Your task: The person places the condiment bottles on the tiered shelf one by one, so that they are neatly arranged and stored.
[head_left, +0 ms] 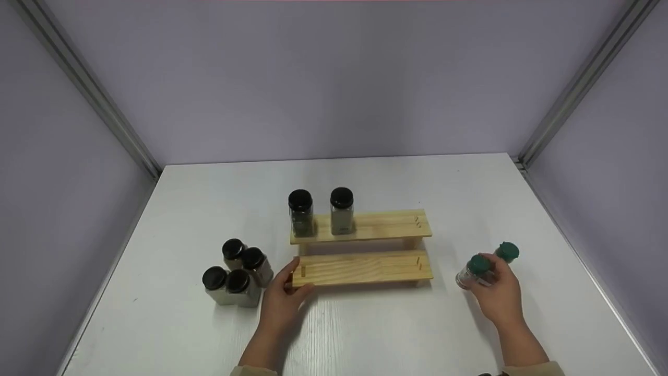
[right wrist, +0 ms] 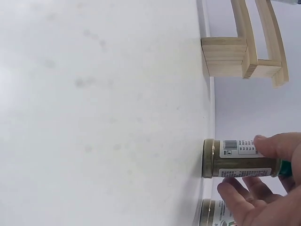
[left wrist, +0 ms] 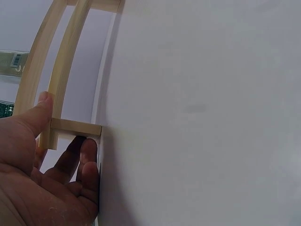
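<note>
A two-tier wooden rack point(head_left: 360, 269) stands mid-table. My left hand point(head_left: 281, 300) grips the left end of its lower board; in the left wrist view the thumb lies along the board point(left wrist: 66, 70) and the other fingers curl by the end support. Over to the right, my right hand point(head_left: 500, 292) holds a spice jar with a green cap point(head_left: 478, 265). The right wrist view shows this labelled jar point(right wrist: 242, 162) between thumb and fingers, its base at the tabletop. Just beyond that hand is a second green-capped jar point(head_left: 507, 251), partly hidden.
Two black-capped jars, one dark point(head_left: 301, 216) and one paler point(head_left: 342, 216), stand on the rack's upper board toward its left. Left of the rack, several black-capped jars point(head_left: 242, 292) cluster on the white table point(head_left: 156, 313). Pale walls point(head_left: 334, 78) enclose the back and sides.
</note>
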Demonstrator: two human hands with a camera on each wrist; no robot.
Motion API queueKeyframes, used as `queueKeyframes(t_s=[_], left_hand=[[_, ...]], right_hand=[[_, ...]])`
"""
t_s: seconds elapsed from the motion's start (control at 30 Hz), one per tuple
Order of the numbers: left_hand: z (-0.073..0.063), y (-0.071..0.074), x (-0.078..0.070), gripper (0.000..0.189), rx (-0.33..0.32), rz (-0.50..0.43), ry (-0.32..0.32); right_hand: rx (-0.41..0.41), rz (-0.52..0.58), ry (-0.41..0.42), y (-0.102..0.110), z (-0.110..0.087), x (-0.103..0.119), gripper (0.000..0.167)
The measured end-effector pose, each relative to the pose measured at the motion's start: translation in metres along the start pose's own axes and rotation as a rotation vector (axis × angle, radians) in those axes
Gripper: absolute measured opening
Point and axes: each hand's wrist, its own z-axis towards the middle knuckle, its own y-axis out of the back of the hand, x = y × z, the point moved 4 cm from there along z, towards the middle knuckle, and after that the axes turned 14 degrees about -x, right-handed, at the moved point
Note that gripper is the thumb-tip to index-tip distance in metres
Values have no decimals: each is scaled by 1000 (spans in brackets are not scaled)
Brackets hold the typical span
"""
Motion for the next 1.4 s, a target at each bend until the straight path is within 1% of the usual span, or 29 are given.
queueKeyframes(t_s=[0.07,0.17,0.3,0.4,0.53,0.63,0.8,1.0,1.13,1.23,1.4], left_hand=[[0,0,0,72,0,4,-8],[0,0,0,73,-2,10,-8],[1,0,1,73,0,13,-19],[1,-1,1,73,-2,12,-19],[0,-1,0,72,-7,21,-6],[0,-1,0,73,-7,27,5],[0,-1,-1,74,-9,20,12],[0,-1,-1,73,-9,29,9],[0,-1,-1,73,-11,36,3],[1,-1,-1,72,-11,40,-1],[1,-1,-1,72,-12,46,-3]], right_hand=[[-5,-9,10,0,0,0,58],[-7,-11,7,-2,-1,-1,57],[17,-24,-5,-3,-1,-2,58],[53,-41,-12,-5,-2,0,60],[90,-52,-26,-7,-4,2,61],[92,-43,-32,-8,-5,6,60],[74,-28,-1,-8,-6,17,58],[22,-26,83,-10,-7,33,55],[-24,-2,133,-11,-7,43,52],[-43,15,153,-12,-8,50,52],[-47,53,161,-13,-10,64,51]])
